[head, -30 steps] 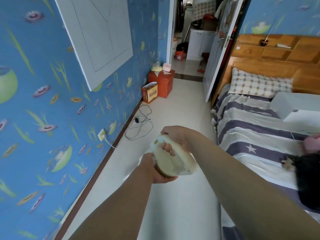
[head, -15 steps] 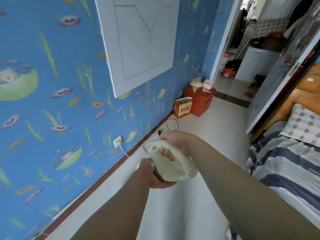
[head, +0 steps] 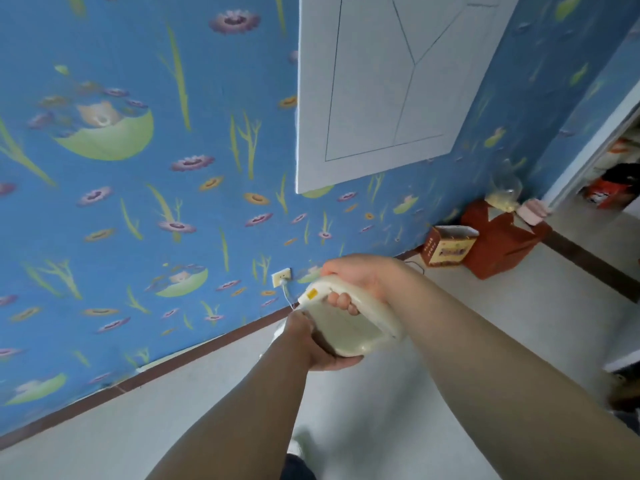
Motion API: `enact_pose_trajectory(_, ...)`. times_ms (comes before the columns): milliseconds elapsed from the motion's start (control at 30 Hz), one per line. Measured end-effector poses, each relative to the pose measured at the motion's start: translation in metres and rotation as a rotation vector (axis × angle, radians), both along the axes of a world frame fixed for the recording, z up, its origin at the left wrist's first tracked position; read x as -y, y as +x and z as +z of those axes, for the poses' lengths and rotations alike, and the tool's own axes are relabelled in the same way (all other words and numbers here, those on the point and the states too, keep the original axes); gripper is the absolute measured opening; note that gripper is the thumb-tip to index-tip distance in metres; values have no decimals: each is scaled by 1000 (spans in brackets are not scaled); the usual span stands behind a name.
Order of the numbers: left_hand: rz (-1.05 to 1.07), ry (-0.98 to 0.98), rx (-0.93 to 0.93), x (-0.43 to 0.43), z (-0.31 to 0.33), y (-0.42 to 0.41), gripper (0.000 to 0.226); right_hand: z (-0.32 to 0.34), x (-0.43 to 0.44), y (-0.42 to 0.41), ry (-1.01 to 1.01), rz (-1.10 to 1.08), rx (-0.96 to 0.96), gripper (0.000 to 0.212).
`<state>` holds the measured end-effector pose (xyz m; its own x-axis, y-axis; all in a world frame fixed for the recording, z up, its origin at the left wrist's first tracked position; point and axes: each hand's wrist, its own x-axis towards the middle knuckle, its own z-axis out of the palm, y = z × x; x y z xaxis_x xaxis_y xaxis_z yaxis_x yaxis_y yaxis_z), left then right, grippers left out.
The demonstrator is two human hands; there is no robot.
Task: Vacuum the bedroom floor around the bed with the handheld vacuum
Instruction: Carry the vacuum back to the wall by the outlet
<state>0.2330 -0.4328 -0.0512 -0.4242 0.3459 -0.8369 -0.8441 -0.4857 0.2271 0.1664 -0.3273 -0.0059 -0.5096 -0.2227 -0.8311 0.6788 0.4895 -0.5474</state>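
Note:
I hold a cream handheld vacuum [head: 349, 323] in front of me above the pale floor [head: 502, 306]. My right hand [head: 360, 277] wraps its top handle, fingers curled under the grip. My left hand [head: 311, 344] cups the vacuum's body from below and the left. The nozzle end points down and away, hidden behind my hands. The bed is out of view except a dark bit at the right edge.
A blue patterned wall [head: 138, 202] with a brown skirting runs along the left. A wall socket [head: 281, 277] holds a plugged white cable. A red box [head: 502, 247] and a small carton [head: 448, 247] stand by the wall near the doorway [head: 616, 174]. A white panel [head: 381, 81] hangs above.
The view has swung left toward the wall; the bed has slid out of sight. Both hands keep the same hold on the vacuum, now nearer the socket.

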Motion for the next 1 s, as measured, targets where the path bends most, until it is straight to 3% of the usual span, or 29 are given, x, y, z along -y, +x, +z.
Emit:
enact_pose_trajectory(233, 122, -23, 29, 1, -23, -91, 38, 3, 8, -95, 77, 211, -23, 37)
enact_pose_trajectory(733, 287, 82, 65, 16, -37, -245, 50, 28, 30, -263, 171, 505, -54, 34)
enact_pose_trajectory(867, 416, 134, 164, 4, -49, -273, 72, 30, 28, -301, 154, 586, -38, 41)
enact_pose_trajectory(1000, 505, 91, 139, -14, -54, -296, 63, 29, 19, -331, 134, 703, -41, 59)
